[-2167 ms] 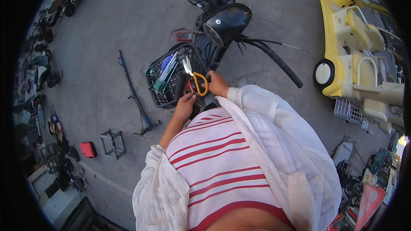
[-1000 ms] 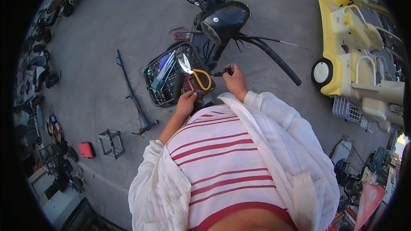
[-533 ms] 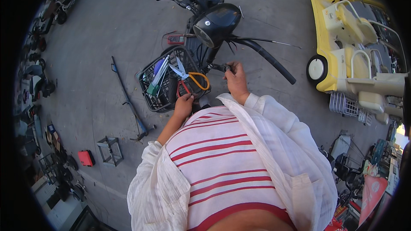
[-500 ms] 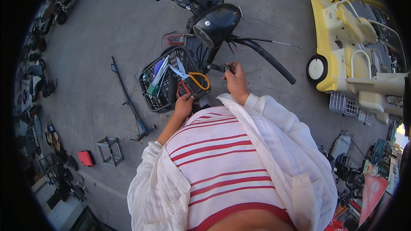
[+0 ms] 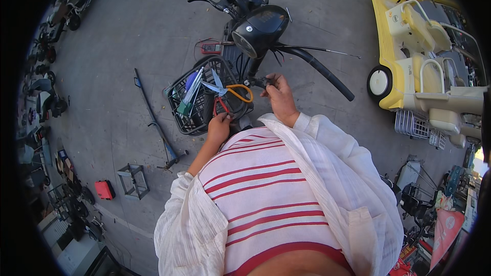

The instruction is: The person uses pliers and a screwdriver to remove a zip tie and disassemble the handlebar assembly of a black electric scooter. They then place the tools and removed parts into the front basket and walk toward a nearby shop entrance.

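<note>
Grey floor (image 5: 153, 36) beneath both hands, left hand (image 5: 219, 129) clamped on red handle (image 5: 220, 100), right hand (image 5: 282, 97) pinching dark part (image 5: 260, 82) — yellow vehicle (image 5: 413, 71) well to its right

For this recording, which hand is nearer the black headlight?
Right. The right hand, holding a dark part, is below the headlight in view; the left hand is farther off, lower left, by the basket.

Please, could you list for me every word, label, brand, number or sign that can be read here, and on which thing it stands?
No text is clear enough to quote.
Headlight: faint mark on top, too blurred to read.
Red meter: display too small to read.
Yellow cart: small markings, too small to read.
Pink flag: pale print, too blurred.
Scissors: no text visible.
</note>
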`<state>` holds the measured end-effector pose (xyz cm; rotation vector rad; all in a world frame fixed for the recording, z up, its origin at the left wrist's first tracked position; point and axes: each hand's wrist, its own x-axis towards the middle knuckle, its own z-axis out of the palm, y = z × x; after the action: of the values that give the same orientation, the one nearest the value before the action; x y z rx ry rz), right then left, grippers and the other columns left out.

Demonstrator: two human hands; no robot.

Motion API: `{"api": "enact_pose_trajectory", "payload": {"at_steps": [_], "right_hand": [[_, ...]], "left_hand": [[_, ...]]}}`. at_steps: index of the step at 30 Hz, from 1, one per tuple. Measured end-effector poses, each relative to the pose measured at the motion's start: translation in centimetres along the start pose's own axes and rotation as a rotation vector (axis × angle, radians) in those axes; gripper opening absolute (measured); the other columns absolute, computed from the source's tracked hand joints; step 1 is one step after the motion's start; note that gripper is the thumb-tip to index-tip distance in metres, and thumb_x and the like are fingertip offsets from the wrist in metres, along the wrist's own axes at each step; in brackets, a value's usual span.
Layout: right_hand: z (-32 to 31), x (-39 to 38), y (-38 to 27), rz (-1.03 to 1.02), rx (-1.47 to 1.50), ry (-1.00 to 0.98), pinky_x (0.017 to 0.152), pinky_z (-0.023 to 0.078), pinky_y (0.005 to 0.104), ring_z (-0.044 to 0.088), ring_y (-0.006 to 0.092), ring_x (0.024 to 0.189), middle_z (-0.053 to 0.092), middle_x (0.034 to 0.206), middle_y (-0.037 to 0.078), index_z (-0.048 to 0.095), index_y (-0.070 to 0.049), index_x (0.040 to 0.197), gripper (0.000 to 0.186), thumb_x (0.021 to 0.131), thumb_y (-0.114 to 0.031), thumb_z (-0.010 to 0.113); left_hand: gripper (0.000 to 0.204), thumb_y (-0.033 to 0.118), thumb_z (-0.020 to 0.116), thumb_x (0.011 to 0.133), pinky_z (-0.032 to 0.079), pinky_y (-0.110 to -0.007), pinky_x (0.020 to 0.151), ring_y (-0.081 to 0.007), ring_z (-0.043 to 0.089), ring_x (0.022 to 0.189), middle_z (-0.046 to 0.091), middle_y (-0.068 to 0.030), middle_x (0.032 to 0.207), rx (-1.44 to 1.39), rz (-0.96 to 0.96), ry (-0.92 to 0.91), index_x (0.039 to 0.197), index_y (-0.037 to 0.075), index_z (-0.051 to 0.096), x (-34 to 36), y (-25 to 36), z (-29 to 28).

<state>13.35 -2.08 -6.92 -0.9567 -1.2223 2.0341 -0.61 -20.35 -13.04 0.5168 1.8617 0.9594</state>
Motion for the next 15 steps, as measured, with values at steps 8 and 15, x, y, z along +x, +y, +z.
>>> {"api": "enact_pose_trajectory", "payload": {"at_steps": [8,15], "right_hand": [[0.3,-0.3,-0.4,0.049,0.069,-0.037,0.078,0.048,0.0299,0.053,0.0145,0.082,0.05,0.098,0.006,0.046,-0.006,0.113,0.018,0.095,-0.003,0.044],[0.2,-0.3,-0.5,0.085,0.113,-0.078,0.079,0.049,0.0306,0.054,0.0151,0.082,0.049,0.098,0.006,0.046,-0.007,0.113,0.019,0.095,-0.001,0.042]], "left_hand": [[0.025,0.014,0.05,0.094,0.05,-0.035,0.071,-0.0259,0.067,0.078,0.068,-0.0171,0.091,0.115,0.1,0.051,0.105,-0.002,0.066,-0.1,-0.2,-0.2],[0.024,0.018,0.053,0.091,0.048,-0.038,0.071,-0.0325,0.065,0.08,0.067,-0.0199,0.086,0.07,0.102,0.084,0.101,0.001,0.068,0.1,-1.5,-0.1]]}}
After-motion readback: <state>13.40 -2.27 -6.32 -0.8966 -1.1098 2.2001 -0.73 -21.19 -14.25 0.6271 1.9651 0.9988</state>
